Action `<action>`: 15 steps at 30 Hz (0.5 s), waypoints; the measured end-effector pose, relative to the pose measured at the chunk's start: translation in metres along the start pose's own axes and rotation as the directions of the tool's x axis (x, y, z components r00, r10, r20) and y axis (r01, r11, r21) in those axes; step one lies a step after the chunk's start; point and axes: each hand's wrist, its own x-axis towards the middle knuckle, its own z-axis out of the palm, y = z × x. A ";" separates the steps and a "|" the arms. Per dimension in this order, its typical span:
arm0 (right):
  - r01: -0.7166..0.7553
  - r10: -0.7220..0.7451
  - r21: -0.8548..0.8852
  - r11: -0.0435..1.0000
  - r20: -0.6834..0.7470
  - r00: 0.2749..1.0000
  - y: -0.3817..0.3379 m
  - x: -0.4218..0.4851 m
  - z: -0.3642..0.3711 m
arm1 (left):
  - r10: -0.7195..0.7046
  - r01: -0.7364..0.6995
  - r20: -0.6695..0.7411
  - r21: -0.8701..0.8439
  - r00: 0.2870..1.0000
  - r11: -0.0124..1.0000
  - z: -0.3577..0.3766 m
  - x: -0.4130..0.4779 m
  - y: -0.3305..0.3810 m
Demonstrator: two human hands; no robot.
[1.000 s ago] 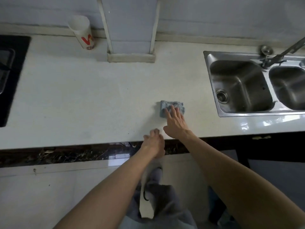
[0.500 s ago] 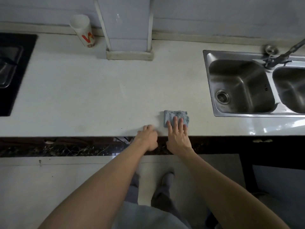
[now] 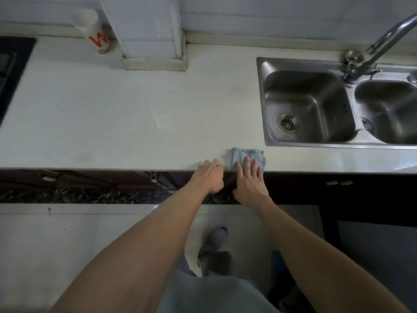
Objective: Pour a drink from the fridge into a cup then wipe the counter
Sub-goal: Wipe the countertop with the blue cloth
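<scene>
A small blue-grey cloth lies at the front edge of the pale counter, just left of the sink. My right hand presses on it with straight fingers, palm hanging past the edge. My left hand sits beside it on the counter's front edge, fingers curled over the lip and holding nothing. A white paper cup with red lettering stands far back on the left against the wall.
A steel double sink with a tap fills the right of the counter. A tiled column base juts out at the back. A black hob lies at the far left. Dark cabinets and the floor are below.
My right hand has dragged the cloth from mid-counter back to the front edge. My left hand stayed at the edge beside it.
</scene>
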 end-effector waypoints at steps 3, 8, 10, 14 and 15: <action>0.018 -0.019 0.022 1.000 0.015 1.000 0.004 0.001 0.000 | 0.005 -0.005 -0.011 -0.002 1.000 1.000 0.001 0.008 0.005; -0.014 0.012 0.026 1.000 0.052 0.999 0.000 0.013 -0.006 | 0.030 -0.029 -0.035 0.012 0.999 0.999 -0.004 0.031 -0.003; -0.044 0.041 0.038 0.998 0.075 0.996 -0.002 0.020 -0.012 | 0.043 -0.042 -0.044 0.024 0.998 0.999 -0.010 0.041 -0.007; -0.089 0.086 0.029 0.996 0.095 0.992 -0.003 0.036 -0.022 | 0.052 -0.049 -0.118 0.026 0.992 0.998 -0.023 0.059 -0.013; -0.095 0.092 0.034 0.995 0.095 0.991 -0.002 0.042 -0.024 | 0.061 -0.057 -0.143 0.032 0.988 0.998 -0.025 0.064 -0.015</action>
